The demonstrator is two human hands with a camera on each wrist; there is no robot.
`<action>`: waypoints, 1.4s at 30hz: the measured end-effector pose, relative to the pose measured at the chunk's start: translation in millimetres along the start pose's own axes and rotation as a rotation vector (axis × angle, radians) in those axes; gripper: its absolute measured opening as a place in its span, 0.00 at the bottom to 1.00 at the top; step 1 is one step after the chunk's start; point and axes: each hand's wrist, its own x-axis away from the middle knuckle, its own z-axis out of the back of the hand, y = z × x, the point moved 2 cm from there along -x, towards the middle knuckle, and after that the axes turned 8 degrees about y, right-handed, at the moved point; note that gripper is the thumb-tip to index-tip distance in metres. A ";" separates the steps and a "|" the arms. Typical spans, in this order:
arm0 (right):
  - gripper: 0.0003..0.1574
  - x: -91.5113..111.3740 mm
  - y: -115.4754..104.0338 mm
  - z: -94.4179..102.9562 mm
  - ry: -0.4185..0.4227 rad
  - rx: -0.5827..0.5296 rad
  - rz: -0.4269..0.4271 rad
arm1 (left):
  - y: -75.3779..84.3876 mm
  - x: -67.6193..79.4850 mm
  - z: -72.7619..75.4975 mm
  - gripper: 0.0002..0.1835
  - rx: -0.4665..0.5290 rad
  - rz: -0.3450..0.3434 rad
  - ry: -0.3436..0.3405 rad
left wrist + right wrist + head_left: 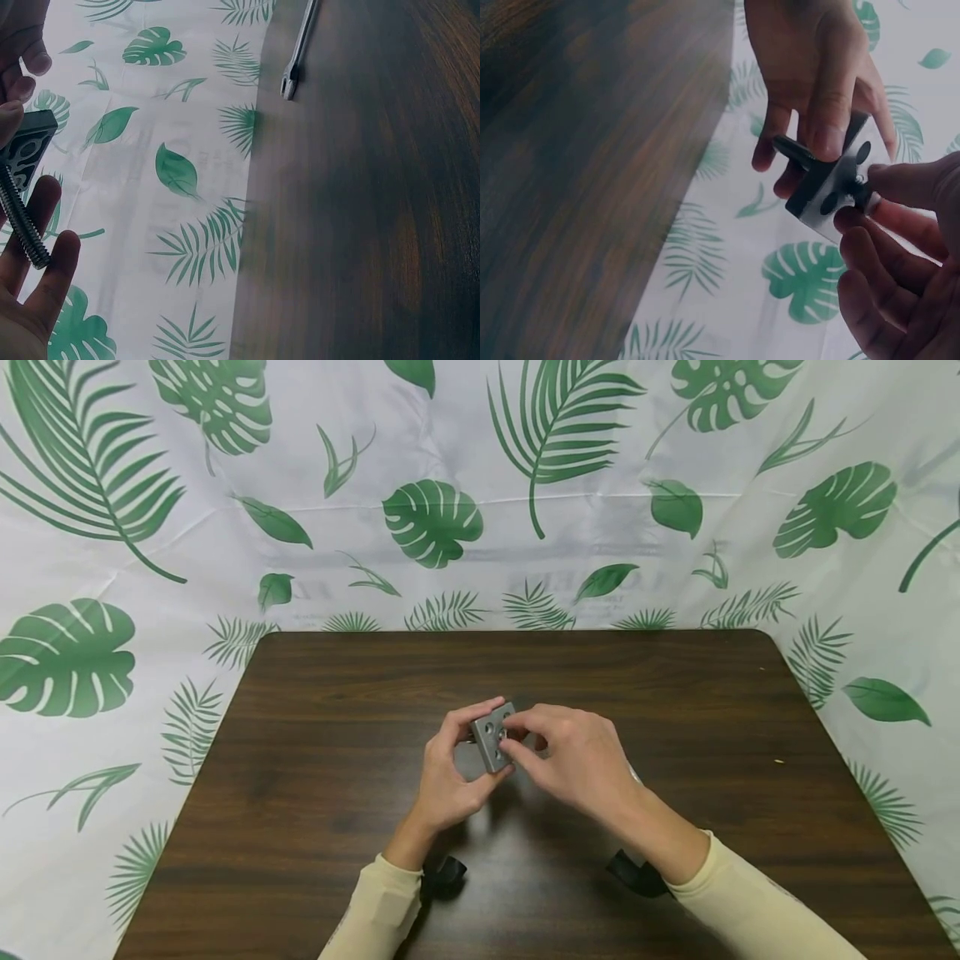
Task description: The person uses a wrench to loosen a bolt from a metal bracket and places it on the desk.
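Bolt (23, 223), perhaps partly behind fingers (909, 227)

Dark metal block (31, 142) in the grip, threaded bolt (24, 225) slanting below it, left hand (37, 307) beneath, right hand (19, 45) above, leaf-print sheet (131, 180) behind, wrench (301, 49) well apart to the right on dark wooden table (360, 210).

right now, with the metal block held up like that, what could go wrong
The left hand holds the block by its edges above the table, so it could slip and drop. The threaded bolt juts well out of the back, close to the left hand's fingers, and might scrape them if it turns. The right hand pinches a small dark piece at the front, which its fingertips could fumble.
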 end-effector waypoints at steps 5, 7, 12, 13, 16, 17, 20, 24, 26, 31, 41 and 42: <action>0.13 0.7 -0.6 0.0 -0.010 -0.042 0.061 | -0.7 0.2 0.2 0.37 0.011 0.003 0.002; 0.13 0.7 -0.5 0.0 -0.010 -0.045 0.066 | -0.7 0.3 0.2 0.37 0.011 0.003 -0.001; 0.13 0.8 0.1 0.1 -0.017 -0.044 0.059 | -0.1 0.2 0.3 0.37 0.009 -0.002 -0.002; 0.14 1.0 0.3 0.3 -0.017 -0.045 0.054 | 0.1 0.1 0.4 0.37 0.010 -0.002 -0.003; 0.15 0.8 0.6 1.9 -0.008 -0.041 0.028 | 0.5 0.0 0.5 0.37 0.011 0.002 -0.004; 0.15 0.7 0.8 2.5 -0.003 -0.035 0.015 | 0.6 0.1 0.5 0.36 0.012 0.004 -0.005; 0.15 0.2 1.3 4.2 0.013 -0.013 -0.030 | 0.6 0.8 0.4 0.36 0.012 0.007 -0.008; 0.13 -0.3 1.7 4.6 0.010 0.020 -0.072 | 1.0 1.4 0.1 0.36 0.004 0.009 -0.005; 0.12 -0.4 1.5 3.9 -0.002 0.025 -0.079 | 1.3 1.5 -0.1 0.36 0.001 0.010 -0.004; 0.11 0.5 -0.1 1.9 -0.021 0.021 -0.074 | 1.6 2.4 -0.5 0.36 0.001 0.010 -0.008; 0.10 0.9 -1.7 1.7 -0.026 -0.024 0.031 | -0.2 2.0 -0.4 0.36 0.010 -0.004 0.000; 0.11 1.1 -1.8 1.8 -0.028 -0.029 0.035 | -0.1 2.1 -0.4 0.36 0.008 -0.005 -0.001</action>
